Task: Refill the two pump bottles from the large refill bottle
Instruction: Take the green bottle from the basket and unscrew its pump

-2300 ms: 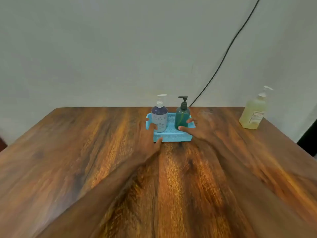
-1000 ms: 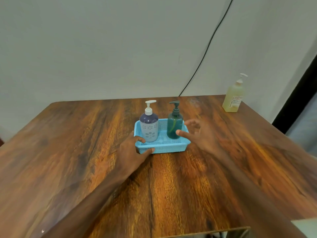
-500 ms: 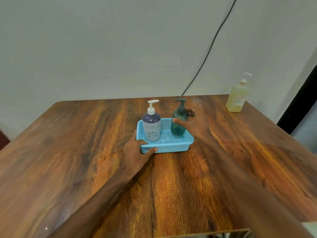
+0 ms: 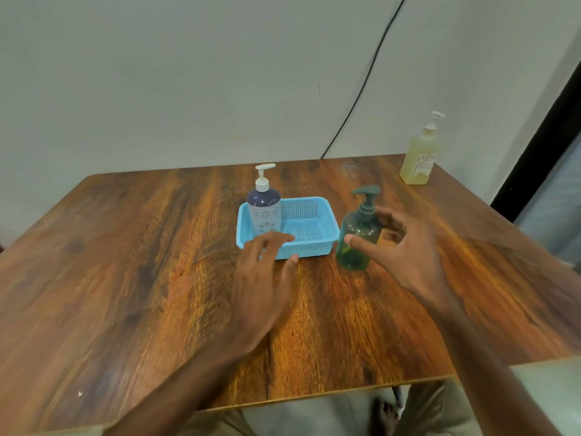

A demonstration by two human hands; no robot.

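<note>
Refill bottle (image 4: 420, 155) label — red print, too small to read — no other text legible

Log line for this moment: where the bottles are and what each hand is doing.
green pump bottle: on table, right of basket | purple bottle: in basket | right hand: open beside green bottle | left hand: at basket front | refill bottle: untouched

Plain indoor room: wooden table (image 4: 157, 278), bare wall (image 4: 188, 73), hanging cable (image 4: 361, 89).

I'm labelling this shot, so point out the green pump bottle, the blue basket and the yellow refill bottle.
green pump bottle (image 4: 356, 243): head view, middle of body.
blue basket (image 4: 309, 247): head view, front wall.
yellow refill bottle (image 4: 419, 158): head view, body above label.
</note>
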